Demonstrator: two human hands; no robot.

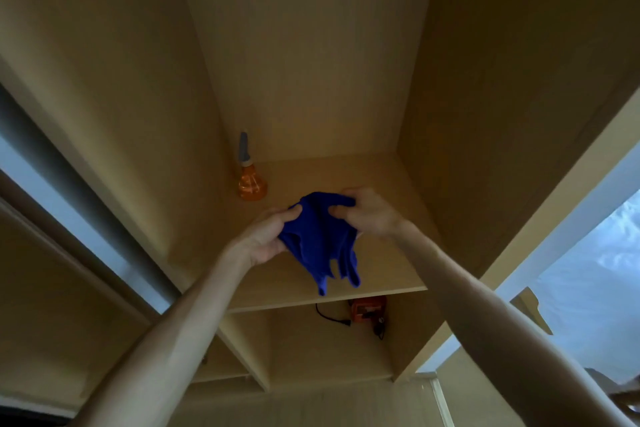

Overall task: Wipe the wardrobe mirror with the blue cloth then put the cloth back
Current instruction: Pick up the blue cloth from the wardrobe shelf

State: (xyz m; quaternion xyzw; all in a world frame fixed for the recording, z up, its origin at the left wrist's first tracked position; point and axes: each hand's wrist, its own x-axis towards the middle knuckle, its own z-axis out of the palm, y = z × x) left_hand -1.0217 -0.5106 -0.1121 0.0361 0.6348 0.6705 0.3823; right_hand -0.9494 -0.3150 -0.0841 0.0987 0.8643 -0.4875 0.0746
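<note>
The blue cloth (320, 239) is bunched between both hands just above the wooden wardrobe shelf (391, 274). My left hand (266, 236) grips its left side with fingers curled into the fabric. My right hand (367, 211) pinches its upper right part. The cloth's lower corners hang down past the shelf's front edge. The mirrored wardrobe door (588, 267) shows at the right edge, reflecting bright light.
An orange spray bottle (251, 180) with a grey nozzle stands at the shelf's back left corner. On the shelf below lies an orange device (369, 308) with a black cable (329, 317). A sliding door with a dark frame (69, 191) runs along the left.
</note>
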